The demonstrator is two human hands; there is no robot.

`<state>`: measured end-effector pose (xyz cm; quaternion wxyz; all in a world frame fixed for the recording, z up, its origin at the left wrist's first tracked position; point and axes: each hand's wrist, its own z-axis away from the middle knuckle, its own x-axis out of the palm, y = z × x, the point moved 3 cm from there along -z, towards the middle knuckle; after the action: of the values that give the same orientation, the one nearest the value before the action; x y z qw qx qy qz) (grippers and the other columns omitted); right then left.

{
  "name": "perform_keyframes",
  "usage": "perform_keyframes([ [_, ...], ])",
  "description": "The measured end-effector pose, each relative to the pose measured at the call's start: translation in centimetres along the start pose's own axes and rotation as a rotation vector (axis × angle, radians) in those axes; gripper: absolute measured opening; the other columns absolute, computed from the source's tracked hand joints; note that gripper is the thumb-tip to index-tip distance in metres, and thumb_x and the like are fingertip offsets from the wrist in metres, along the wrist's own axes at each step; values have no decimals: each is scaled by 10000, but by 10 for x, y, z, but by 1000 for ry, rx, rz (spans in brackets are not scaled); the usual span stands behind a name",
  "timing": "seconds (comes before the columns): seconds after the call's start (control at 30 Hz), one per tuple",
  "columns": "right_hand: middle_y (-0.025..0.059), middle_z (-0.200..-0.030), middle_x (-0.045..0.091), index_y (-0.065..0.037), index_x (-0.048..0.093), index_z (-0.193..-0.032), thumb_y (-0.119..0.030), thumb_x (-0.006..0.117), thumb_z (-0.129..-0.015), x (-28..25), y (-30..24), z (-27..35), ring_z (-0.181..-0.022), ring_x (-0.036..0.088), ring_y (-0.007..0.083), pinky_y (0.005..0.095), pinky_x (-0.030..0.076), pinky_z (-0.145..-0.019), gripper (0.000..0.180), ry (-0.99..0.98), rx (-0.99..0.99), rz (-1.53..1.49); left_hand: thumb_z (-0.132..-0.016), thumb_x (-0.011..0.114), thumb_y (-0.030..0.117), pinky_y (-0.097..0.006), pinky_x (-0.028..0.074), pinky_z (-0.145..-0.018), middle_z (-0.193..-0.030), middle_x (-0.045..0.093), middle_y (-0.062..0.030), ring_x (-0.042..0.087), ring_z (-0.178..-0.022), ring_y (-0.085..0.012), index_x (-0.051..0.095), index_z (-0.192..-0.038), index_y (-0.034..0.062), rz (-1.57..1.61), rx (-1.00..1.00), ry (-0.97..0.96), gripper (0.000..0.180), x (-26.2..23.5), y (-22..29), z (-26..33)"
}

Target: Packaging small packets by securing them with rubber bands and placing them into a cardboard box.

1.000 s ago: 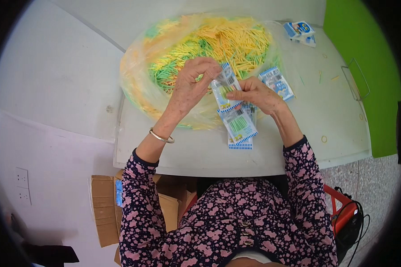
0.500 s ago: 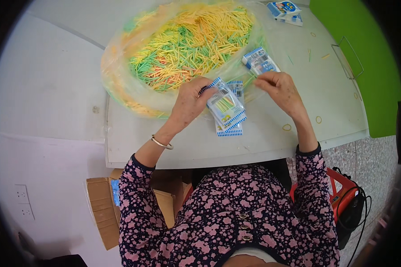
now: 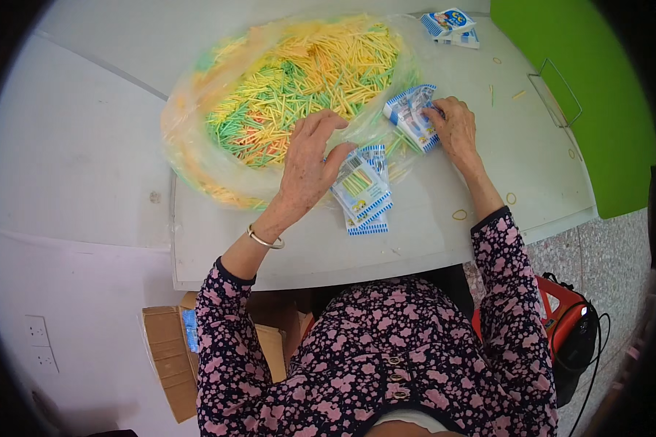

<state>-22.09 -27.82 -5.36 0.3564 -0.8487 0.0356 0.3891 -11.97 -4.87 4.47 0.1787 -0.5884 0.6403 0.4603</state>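
In the head view, a blue-striped clear plastic packet stack (image 3: pixel 361 188) is laid nearside of the translucent plastic bag (image 3: pixel 184 135) of thin pastel sticks (image 3: pixel 328 65), apparently for easy reach. Beside it the left hand (image 3: pixel 307 166) is spread, empty; right of the bag, a blue-and-white packet (image 3: pixel 410 115) is touched by the half-curled right hand (image 3: pixel 456 130), its grip unclear.

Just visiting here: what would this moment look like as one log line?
Left hand: open, by stacked packets | Right hand: touching another packet | Coloured sticks: heaped in open clear bag
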Motion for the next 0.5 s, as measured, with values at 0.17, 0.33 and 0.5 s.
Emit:
perform_keyframes([
  [0.17, 105, -840, 608, -31, 625, -938, -141, 667, -753, -37, -57, 4, -771, 555, 281, 364, 418, -768, 220, 104, -198, -31, -778, 681, 161, -333, 430, -822, -1036, 585, -91, 537, -981, -225, 559, -1036, 34, 90, -69, 70, 313, 3, -7, -28],
  [0.33, 106, -839, 603, -30, 600, -969, -97, 681, -734, -44, -101, 12, -744, 551, 268, 358, 413, -748, 258, 113, -354, -224, -781, 634, 179, -294, 431, -569, -678, 587, -116, 534, -578, -199, 599, -817, -11, 472, -169, -94, 196, 15, -16, -50],
  [0.5, 66, -877, 582, -41, 593, -950, -123, 683, -729, -30, -101, 3, -815, 551, 245, 366, 363, -775, 252, -9, -248, -404, -807, 608, 135, -263, 334, -492, -565, 484, -59, 399, -521, -117, 595, -775, -33, 361, -235, -25, 172, 8, -26, -38],
])
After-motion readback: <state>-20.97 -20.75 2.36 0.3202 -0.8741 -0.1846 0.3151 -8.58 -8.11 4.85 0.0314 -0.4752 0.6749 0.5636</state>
